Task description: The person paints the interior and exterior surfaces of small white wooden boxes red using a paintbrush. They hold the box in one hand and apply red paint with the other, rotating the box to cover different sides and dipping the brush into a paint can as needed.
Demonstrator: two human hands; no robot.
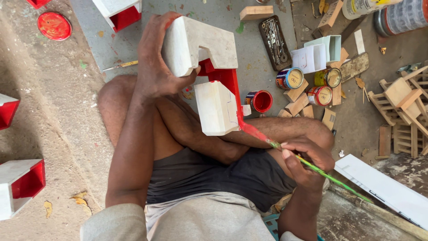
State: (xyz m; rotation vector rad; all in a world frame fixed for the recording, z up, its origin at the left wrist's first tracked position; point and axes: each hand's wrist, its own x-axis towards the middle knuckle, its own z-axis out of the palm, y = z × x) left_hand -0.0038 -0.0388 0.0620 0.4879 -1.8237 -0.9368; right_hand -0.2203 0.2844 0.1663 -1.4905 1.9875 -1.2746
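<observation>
Floor: the grey concrete floor (200, 27) carries everything; the person sits on it with crossed legs.
White plank: a long white board (383, 187) lies near the floor's lower right corner.
Wooden block piece: a big white piece (209, 67) with a notch and red inside faces is held up in the air over the person's knees, in the middle of the view.
Chairs: small bare wooden chairs (401, 111) lie at the right edge.
Red and white boxes: one (20, 183) sits at the left edge low down, another (120, 11) at the top edge.
Left hand: the left hand (154, 58) grips the white piece from its left side, fingers clamped on its top and thumb under the notch.
Right hand: the right hand (307, 163) has its fingers pinched together on the brush handle.
Brush: a thin green stick brush (312, 167) has its red tip touching the lower red edge of the white piece.
Tool tray: a dark tray of metal bits (274, 42) lies near the top edge.
Paint tins: an open red tin (261, 100) stands just past the white piece; three more tins (312, 85) stand close together to its right.
Red lid: a round red lid (54, 25) lies in the top left corner.
</observation>
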